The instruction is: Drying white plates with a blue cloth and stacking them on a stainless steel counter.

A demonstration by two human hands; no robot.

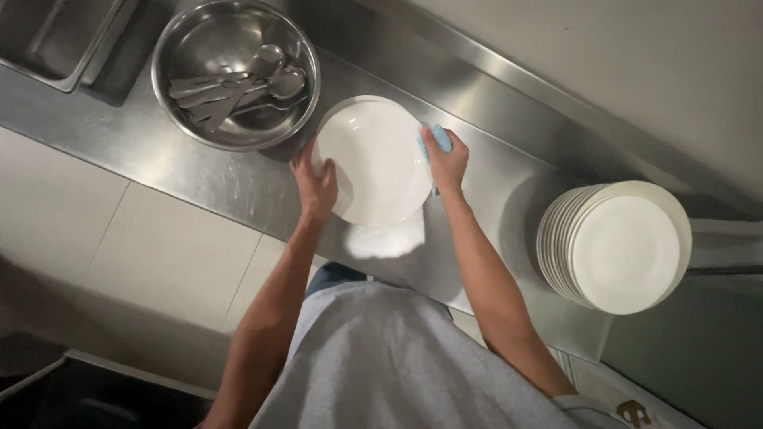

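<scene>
One view only: head cam, worn by the person, looking nearly straight down over chest and forearms. Close range, approx arm's length to the steel table (199, 171), which runs diagonally across frame; tiled floor (143, 254) shows below-left, wall top-right.

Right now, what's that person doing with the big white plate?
A person stands at a long steel counter and holds a white plate with both hands. The left hand grips the plate's edge, and the right hand presses a blue cloth against the other edge. A metal bowl holding spoons sits to the left. A stack of white plates sits to the right.
</scene>
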